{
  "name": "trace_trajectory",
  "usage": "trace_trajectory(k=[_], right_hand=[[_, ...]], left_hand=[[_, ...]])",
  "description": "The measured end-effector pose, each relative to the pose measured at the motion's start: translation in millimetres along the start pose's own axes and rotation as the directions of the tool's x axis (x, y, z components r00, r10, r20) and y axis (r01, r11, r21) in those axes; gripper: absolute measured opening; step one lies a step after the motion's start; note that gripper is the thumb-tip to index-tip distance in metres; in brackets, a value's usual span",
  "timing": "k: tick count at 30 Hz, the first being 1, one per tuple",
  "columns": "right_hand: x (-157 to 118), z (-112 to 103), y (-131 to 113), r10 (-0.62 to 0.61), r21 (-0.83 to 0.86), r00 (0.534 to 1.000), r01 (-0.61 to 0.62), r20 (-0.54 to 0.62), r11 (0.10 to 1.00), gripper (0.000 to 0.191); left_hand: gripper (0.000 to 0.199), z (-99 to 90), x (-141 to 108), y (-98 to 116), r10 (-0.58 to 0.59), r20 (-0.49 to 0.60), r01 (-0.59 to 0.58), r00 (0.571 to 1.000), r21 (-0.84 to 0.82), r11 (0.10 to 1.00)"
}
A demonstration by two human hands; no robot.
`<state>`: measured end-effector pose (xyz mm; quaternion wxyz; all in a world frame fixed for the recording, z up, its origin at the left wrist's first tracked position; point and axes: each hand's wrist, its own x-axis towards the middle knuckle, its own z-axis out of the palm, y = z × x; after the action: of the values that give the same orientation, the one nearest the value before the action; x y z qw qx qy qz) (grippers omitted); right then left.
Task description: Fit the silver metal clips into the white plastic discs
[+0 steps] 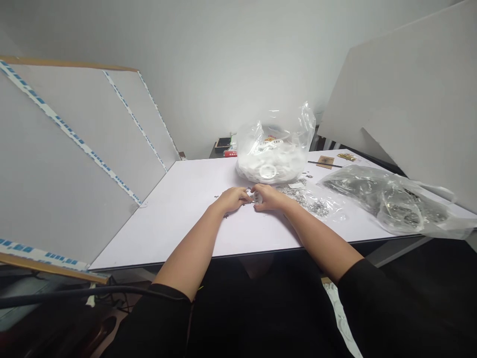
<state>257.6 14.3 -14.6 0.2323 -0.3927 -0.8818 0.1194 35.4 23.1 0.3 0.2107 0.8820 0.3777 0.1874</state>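
My left hand [233, 199] and my right hand [271, 197] meet at the middle of a white table, with their fingers closed on a small silvery-white part [256, 198] that they mostly hide. Tiny dark metal pieces [225, 209] lie scattered just left of my left hand. Beyond my hands stands a clear plastic bag of white rings [272, 151]. To the right of my right hand, a thin clear bag holds a spill of small metal pieces [307, 200]. A larger clear bag of dark parts [387, 201] lies further right.
The white table [167, 223] has its front edge just beyond my forearms. White panels with blue-printed tape [70, 134] stand at the left, and a white board [402, 84] leans at the right. A wooden tile and dark rod [325, 162] lie at the back, near brass bits [347, 157].
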Motion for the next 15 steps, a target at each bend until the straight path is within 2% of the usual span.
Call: trace_trajectory(k=[4, 9, 13, 15], right_hand=[[0, -1, -3, 0.003, -0.004, 1.000, -0.003, -0.006, 1.000, 0.047], [-1, -3, -7, 0.013, -0.042, 1.000, -0.012, 0.008, 0.999, 0.043], [0, -3, -8, 0.025, -0.057, 1.000, -0.025, 0.007, 0.998, 0.039], [0, -2, -8, 0.029, -0.069, 1.000, -0.029, 0.000, 0.997, 0.038]], left_hand=[[0.023, 0.9, 1, 3, -0.016, -0.018, 0.016, 1.000, 0.042, 0.999], [0.025, 2.0, 1, 13, -0.022, -0.003, 0.022, 1.000, 0.217, 0.976], [0.024, 3.1, 1, 22, -0.041, -0.026, 0.045, 0.999, 0.203, 0.978], [0.023, 3.3, 1, 25, -0.050, -0.020, 0.053, 0.999, 0.246, 0.968]])
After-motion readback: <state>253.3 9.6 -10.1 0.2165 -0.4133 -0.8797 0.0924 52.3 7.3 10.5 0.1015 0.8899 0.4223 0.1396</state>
